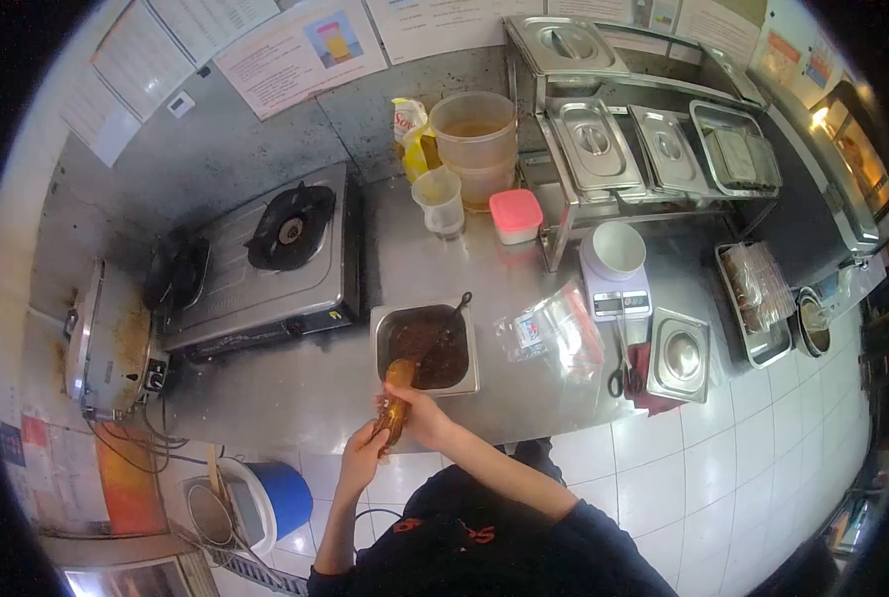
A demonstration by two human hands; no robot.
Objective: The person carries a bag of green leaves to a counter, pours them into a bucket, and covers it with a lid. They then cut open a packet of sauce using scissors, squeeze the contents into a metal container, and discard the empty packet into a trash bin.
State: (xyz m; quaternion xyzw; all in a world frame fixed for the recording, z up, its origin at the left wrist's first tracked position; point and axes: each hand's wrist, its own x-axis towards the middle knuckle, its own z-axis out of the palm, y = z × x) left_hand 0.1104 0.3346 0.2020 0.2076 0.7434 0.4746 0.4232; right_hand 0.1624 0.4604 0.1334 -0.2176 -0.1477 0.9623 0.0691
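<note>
Both of my hands are closed on a brown, glossy, elongated thing (pixel 395 403), perhaps a bottle or a filled bag; its exact kind is not clear. My left hand (pixel 363 456) grips its lower end, and my right hand (pixel 425 418) wraps its side higher up. The upper end tilts over the front rim of a square steel pan (pixel 475 348). Dark brown sauce-like contents (pixel 430 343) fill the pan's bottom. A dark-handled spoon or ladle (pixel 464 299) leans in its far right corner.
A gas stove (pixel 235 269) stands left. Behind are a measuring jug (pixel 440 199), a large plastic bucket (pixel 474 139) and a pink-lidded tub (pixel 515 214). To the right lie plastic bags (pixel 554 328), a scale with a bowl (pixel 619 251), scissors (pixel 621 368) and a steel lid (pixel 679 353).
</note>
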